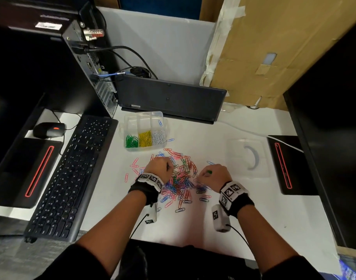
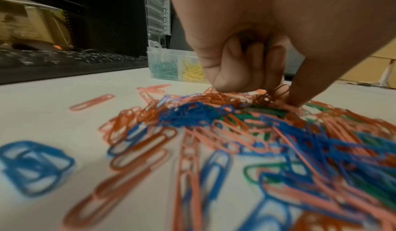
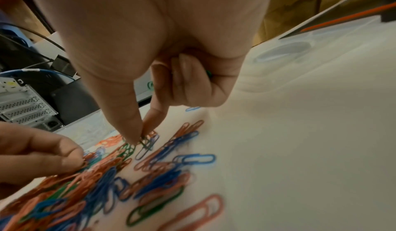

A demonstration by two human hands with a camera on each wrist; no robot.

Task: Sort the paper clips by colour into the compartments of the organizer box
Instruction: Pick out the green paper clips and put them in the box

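A mixed heap of pink, red, blue and green paper clips (image 1: 181, 182) lies on the white desk. Behind it stands the clear organizer box (image 1: 143, 113), with green clips (image 1: 131, 141), yellow clips (image 1: 145, 138) and white clips (image 1: 158, 136) in its three near compartments and one blue clip (image 1: 160, 123) in a far one. My left hand (image 1: 169, 168) is down on the heap's left side, fingers curled, thumb and forefinger pinching reddish clips (image 2: 276, 90). My right hand (image 3: 141, 138) pinches a green clip (image 3: 147, 144) at the heap's right edge and keeps more green clips (image 3: 209, 73) in its curled fingers.
A black keyboard (image 1: 72, 174) and mouse (image 1: 48, 130) lie to the left, with a computer tower (image 1: 88, 63) behind them. A dark flat device (image 1: 169, 98) stands behind the box. The clear lid (image 1: 247, 158) lies right of the heap. Cardboard (image 1: 274, 47) fills the back right.
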